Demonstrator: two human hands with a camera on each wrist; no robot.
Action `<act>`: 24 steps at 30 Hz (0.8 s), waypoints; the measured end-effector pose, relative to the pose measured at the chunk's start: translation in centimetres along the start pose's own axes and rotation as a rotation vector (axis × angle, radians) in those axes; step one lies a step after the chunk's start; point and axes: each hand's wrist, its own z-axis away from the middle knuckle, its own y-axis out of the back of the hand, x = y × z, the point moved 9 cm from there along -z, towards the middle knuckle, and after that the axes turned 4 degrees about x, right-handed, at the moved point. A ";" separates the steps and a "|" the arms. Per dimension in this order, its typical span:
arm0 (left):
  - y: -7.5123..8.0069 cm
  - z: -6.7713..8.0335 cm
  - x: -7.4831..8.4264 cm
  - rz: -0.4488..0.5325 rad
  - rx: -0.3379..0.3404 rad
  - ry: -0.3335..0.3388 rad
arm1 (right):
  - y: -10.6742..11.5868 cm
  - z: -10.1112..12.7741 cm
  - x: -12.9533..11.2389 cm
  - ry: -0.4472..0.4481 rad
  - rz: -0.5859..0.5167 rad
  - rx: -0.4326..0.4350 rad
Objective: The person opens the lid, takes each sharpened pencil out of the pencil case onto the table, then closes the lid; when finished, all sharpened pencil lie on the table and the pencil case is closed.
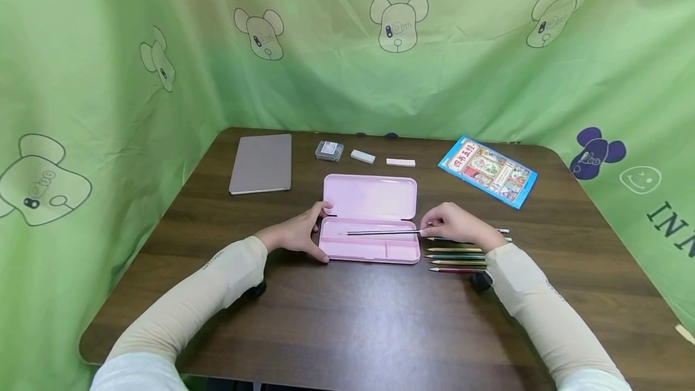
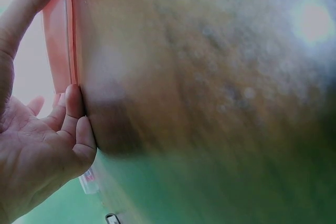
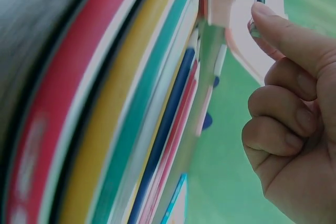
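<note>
R hand [image 1: 453,225] pinches one end of a dark pencil [image 1: 382,233]; the pencil lies level across the open pink pencil case [image 1: 369,249], pointing toward the L hand [image 1: 301,235]. From the head view I can't tell if it's touching the tray or just above it. L hand rests against the case's near-left corner w/ fingers fairly straight, thumb up by the hinge side, bracing it and not gripping.

Risks, as I judge them:
- The pinch is right at the tip end, so the far end could dip, catch the tray divider or rim and bounce out onto the table [image 1: 347,318].
- L hand only presses; a nudge from the pencil could slide the case away from it or swing the lid.
- Spare colored pencils [image 1: 456,258] sit just under the R wrist; a sleeve drag could roll them toward the person.
</note>
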 end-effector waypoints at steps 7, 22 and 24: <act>0.0 -0.1 -0.2 -0.011 -0.004 -0.004 | 1.4 2.1 1.7 -0.037 -0.031 0.016; -0.2 -0.1 -0.3 -0.009 -0.008 0.001 | 3.4 7.9 4.6 -0.168 -0.097 0.009; -0.1 -0.2 -0.3 -0.008 -0.004 -0.002 | 3.8 8.6 5.0 -0.172 -0.088 0.016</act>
